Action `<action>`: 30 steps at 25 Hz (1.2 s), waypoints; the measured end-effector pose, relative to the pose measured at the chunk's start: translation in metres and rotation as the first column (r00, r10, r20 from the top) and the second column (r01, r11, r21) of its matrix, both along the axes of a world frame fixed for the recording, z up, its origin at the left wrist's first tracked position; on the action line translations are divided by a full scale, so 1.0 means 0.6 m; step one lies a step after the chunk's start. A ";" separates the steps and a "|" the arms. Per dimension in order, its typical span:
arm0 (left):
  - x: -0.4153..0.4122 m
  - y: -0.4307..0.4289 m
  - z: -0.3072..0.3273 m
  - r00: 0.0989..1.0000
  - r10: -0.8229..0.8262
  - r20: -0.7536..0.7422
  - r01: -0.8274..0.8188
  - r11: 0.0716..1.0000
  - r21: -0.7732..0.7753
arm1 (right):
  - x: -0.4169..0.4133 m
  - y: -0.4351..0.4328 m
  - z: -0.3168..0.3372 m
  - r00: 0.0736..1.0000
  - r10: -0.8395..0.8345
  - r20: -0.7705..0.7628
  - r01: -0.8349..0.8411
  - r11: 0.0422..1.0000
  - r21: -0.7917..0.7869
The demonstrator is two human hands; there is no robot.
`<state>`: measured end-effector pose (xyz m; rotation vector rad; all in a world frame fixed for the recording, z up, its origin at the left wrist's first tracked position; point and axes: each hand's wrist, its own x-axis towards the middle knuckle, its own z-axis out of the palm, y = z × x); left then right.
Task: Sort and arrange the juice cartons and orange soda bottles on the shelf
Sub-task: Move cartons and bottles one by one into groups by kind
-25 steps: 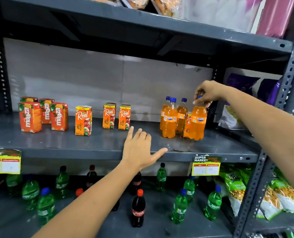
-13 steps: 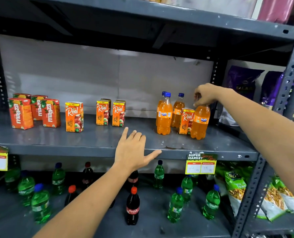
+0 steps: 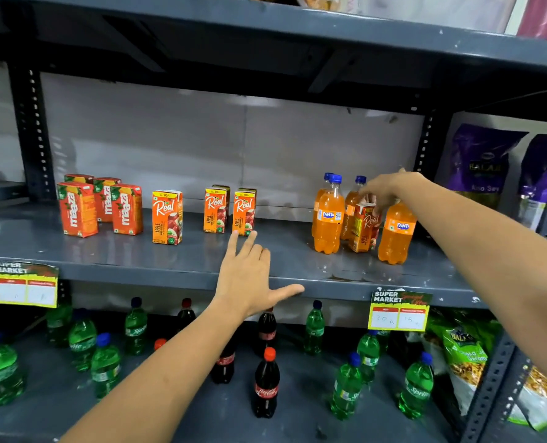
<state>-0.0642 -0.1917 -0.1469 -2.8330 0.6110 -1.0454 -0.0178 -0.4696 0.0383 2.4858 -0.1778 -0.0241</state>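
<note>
Four orange soda bottles (image 3: 328, 215), full of orange drink, cluster at right of centre on the grey shelf (image 3: 176, 260), and the right hand (image 3: 385, 188) pinches the top of a Real carton (image 3: 365, 227) wedged tilted among them. Left of centre, the left hand (image 3: 250, 276) lies flat and released on the shelf edge, near more Real cartons (image 3: 214, 210) and Maaza cartons (image 3: 78, 208); green and cola bottles (image 3: 267, 383) crowd the lower shelf.

A grey metal shelf (image 3: 138, 251) holds juice cartons (image 3: 166, 217) at left and orange soda bottles (image 3: 329, 215) at right. The right hand (image 3: 385, 190) reaches among the bottles, fingers (image 3: 369, 199) touching one carton (image 3: 363, 228) (grip unclear). The left hand (image 3: 250, 276) rests flat on the shelf edge, fingers spread.
</note>
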 end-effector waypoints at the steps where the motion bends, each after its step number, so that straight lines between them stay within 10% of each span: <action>1: 0.002 0.011 0.000 1.000 0.013 -0.002 -0.013 1.000 0.001 | -0.004 0.000 0.004 0.999 0.034 0.016 -0.034 0.999 0.015; 9: 0.007 0.057 0.001 1.000 -0.008 -0.026 0.008 1.000 -0.002 | -0.076 0.054 0.057 0.988 0.146 0.042 -0.144 0.988 -0.062; 18: 0.032 0.228 0.007 1.000 -0.002 -0.017 0.002 0.999 0.038 | -0.081 0.219 0.045 0.955 0.297 -0.014 -0.267 0.876 0.401; 30: 0.067 0.345 -0.008 0.995 -0.095 -0.013 0.096 0.995 0.035 | 0.014 0.387 0.005 0.948 0.258 0.187 -0.314 0.857 0.409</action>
